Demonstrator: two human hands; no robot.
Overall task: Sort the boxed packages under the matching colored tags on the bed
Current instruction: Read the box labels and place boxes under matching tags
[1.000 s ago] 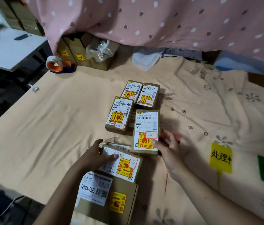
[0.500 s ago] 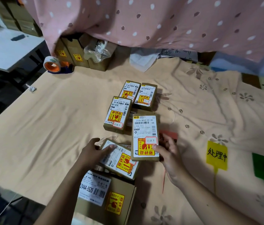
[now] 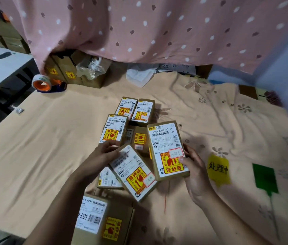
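In the head view, the only one I have, I take the yellow paper tag with black handwritten characters, lying flat on the peach flowered bedsheet, as my landmark.

Just left of that tag, my right hand holds a brown cardboard box with a white shipping label and a red-bordered sticker. The thumb presses on the printed face near the box's near right corner, and the other fingers wrap behind its right edge. The box looks tipped up off the sheet. Its long axis runs away from me, leaning slightly left at the far end. I judge this the box in play: the tag lies a short way to its right, so the coming move is a short carry to the right, and the right hand is the nearer one.

Further left of the tag, my left hand curls its fingers over the far end of a second brown labelled box, whose long axis runs diagonally, far-left to near-right. I cannot tell whether that box is lifted or resting on the one beneath it.

Right of the yellow tag lies a green paper tag, well apart from both hands. Beyond and left of the yellow tag, several more brown labelled boxes sit clustered, not yet sorted.
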